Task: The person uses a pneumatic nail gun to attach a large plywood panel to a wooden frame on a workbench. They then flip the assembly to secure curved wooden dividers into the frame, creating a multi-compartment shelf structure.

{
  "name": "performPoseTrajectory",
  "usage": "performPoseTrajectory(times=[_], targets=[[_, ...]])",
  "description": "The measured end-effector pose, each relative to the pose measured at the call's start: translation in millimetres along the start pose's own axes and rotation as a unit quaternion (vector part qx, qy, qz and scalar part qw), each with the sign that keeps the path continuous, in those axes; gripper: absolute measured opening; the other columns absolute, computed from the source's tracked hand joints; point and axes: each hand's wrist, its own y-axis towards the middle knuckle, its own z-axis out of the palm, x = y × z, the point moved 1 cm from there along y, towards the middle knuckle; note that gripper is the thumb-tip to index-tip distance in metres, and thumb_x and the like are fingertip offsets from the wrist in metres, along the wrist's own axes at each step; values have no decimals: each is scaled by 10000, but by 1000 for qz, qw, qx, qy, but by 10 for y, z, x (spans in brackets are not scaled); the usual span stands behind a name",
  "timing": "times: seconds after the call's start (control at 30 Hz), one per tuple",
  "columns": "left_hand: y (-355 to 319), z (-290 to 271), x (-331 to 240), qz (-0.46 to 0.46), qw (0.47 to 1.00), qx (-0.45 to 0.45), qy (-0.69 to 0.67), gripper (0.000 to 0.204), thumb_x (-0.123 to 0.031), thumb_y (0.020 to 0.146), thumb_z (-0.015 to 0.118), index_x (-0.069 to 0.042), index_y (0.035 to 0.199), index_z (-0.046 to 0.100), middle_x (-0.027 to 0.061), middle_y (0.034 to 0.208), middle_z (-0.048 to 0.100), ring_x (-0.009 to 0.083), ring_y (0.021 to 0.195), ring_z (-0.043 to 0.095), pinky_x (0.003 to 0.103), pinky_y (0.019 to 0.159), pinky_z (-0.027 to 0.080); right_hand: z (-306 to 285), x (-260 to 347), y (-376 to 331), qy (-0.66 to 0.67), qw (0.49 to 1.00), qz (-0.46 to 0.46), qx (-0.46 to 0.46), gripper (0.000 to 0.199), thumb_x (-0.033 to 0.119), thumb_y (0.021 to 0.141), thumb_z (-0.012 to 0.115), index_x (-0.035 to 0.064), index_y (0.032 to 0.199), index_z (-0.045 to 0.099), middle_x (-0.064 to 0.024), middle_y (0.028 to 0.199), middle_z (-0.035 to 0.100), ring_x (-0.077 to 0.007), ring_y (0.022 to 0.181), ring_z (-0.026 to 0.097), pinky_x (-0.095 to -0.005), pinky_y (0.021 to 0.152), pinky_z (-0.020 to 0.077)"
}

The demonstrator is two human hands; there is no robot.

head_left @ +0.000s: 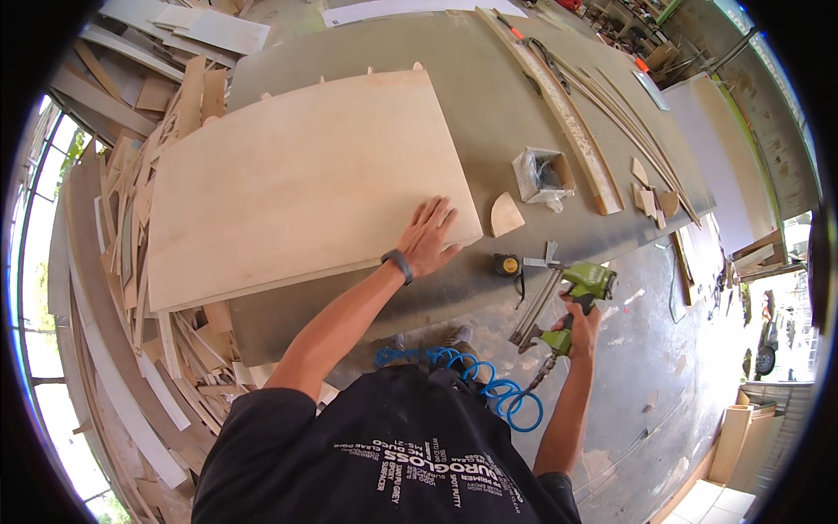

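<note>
1. I see the left hand laid flat, palm down with its fingers a little spread, on the pale wooden panel; it rests on the surface and grips nothing.
2. The panel lies on the bench, under the left hand and reaching away to its left and beyond it; the nearest corner is just to that hand's right.
3. I judge the panel stiff and fairly heavy for its breadth, its smooth face offering little grip. I would take it by two opposite edges, minding the corners, which could chip.
4. The right hand is closed round the handle of a green and black nail gun; I cannot make out the trigger finger.
5. The nail gun looks rigid and top-heavy, so the handle seems the right hold. The coiled blue hose, to the right hand's left, is springy and may tug.
6. Between the two hands sits a tape measure. Beyond it, to the left hand's right, lies a quarter-round wood piece, light and easily pinched by its edges, I think.
</note>
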Motion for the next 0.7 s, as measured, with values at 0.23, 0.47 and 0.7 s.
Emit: performPoseTrajectory(times=[0.23,0.47,0.7], targets=[[-788,-361,295,-101,982,27,155,773,-480,989,614,-12,1565,399,251,1643,323,401,1549,265,565,1261,216,-542,-252,965,107,994,-14,-16,321,96,915,622,-61,1195,634,-163,1115,752,-148,500,581,-336,481,572],[-1263,-733,449,-227,935,57,264,847,-515,987,601,-103,1649,271,189,1715,205,385,1572,221,591,1267,176,-741,-565,2071,162,984,-8,70,380,78,893,633,-89,1230,587,-199,1163,739,-169,514,566,-359,485,557],[-1081,-657,241,-282,926,58,243,805,-401,995,628,-136,1658,256,162,1735,153,386,1587,169,589,1274,124,-968,-795,2732,212,975,43,47,448,124,882,649,-119,1236,523,-276,1129,726,-212,566,606,-366,492,547]])
